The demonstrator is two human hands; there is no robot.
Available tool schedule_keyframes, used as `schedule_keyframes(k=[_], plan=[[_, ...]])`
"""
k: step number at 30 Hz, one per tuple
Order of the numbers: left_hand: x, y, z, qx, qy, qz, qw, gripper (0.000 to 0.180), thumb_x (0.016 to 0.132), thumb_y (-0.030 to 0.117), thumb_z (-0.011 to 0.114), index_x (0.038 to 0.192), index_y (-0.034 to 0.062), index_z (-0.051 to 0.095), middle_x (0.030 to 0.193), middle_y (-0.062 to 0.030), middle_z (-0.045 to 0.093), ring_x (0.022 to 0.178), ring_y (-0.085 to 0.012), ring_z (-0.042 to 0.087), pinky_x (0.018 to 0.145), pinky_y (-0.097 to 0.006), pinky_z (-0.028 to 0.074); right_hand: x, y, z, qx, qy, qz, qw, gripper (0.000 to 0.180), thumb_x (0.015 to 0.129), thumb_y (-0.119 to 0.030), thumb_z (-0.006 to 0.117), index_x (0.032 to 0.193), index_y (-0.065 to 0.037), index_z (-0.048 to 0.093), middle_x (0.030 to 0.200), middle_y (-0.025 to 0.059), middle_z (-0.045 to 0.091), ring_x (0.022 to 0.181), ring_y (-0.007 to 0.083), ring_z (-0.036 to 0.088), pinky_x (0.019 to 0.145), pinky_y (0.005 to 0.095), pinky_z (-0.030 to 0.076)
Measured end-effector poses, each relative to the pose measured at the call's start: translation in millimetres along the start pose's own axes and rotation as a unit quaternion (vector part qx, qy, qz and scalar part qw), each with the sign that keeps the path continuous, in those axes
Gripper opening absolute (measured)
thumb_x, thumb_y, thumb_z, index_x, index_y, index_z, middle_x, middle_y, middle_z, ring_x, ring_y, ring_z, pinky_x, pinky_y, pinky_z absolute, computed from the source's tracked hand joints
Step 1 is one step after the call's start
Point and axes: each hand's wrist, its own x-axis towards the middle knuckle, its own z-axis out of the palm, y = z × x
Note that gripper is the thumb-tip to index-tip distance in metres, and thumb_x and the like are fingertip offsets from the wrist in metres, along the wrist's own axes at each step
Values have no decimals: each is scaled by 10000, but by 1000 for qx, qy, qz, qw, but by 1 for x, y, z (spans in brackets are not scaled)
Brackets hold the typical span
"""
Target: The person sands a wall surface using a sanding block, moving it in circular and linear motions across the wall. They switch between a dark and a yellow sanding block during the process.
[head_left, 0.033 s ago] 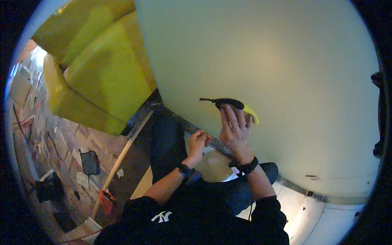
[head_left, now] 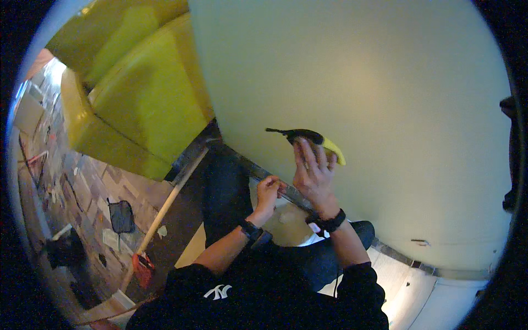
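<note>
My right hand is wrapped round a black-and-yellow hand tool with a thin dark tip pointing left. The tool is up against the pale green wall, or just in front of it; I cannot tell which. Lower and to the left, my left hand has its fingers curled in a pinch beside the dark strip along the wall's foot. Whatever those fingers hold, if anything, is too small to make out. Between my legs, below both hands, sits a pale round container, partly hidden.
A shiny yellow-green panelled surface rises at the left. A long wooden strip crosses the floor beside a red object. A dark pouch-like thing and scattered debris lie farther left. A short piece sticks out of the wall at right.
My right hand and the tool have shifted very slightly left and up in the picture. My left hand keeps its pinch in nearly the same place.
</note>
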Motion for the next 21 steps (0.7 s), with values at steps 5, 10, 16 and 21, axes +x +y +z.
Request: schedule_keyframes(k=[5,10,16,21], plan=[[2,3,-17,7,36,-10,999,138,973,93,533,1056,31,623,874,-67,708,692,-138,650,557,-267,469,5,-32,46,121,-109,-92,982,520,816,-159,578,1322,-38,587,1498,81,455,1330,271,463,1077,455,388],[11,3,-37,-33,64,-7,997,158,981,92,528,1102,27,606,876,-74,705,685,-137,644,567,-269,468,-16,-33,33,110,-192,-60,973,557,788,-133,606,1332,-20,570,1493,102,453,1356,299,434,1098,517,356],[43,22,-45,-53,42,44,997,148,984,93,526,1089,25,605,869,-73,702,684,-136,640,558,-269,460,58,-38,21,54,-75,-42,995,557,826,-223,634,1355,-63,565,1535,47,418,1349,275,443,1081,540,348],[50,29,-65,-62,66,29,995,138,980,94,533,1070,25,613,866,-73,704,688,-128,641,546,-266,452,56,-67,76,71,-138,-144,977,585,832,-285,632,1343,-10,556,1529,98,414,1382,280,412,1130,501,325]])
